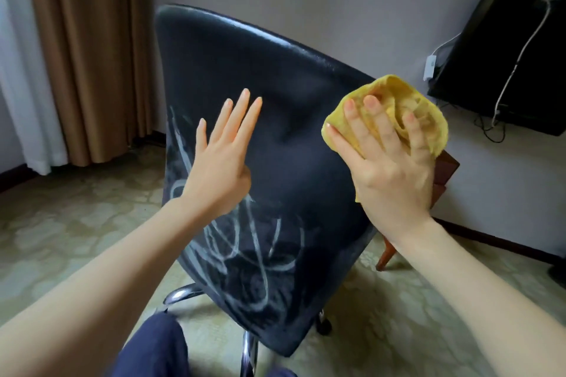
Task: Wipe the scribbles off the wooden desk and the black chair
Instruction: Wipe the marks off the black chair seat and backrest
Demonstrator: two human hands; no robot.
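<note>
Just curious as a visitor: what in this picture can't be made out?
Head view:
- scribbles: partly hidden under left hand.
- yellow cloth: middle covered by right hand.
- wooden furniture: mostly behind black chair and right hand.
- chrome base: mostly behind the chair.

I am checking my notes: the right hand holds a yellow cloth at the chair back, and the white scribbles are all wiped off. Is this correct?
No. The head view shows white scribbles across the lower part of the chair back, not wiped off. The right hand does hold the yellow cloth at the chair back.
</note>
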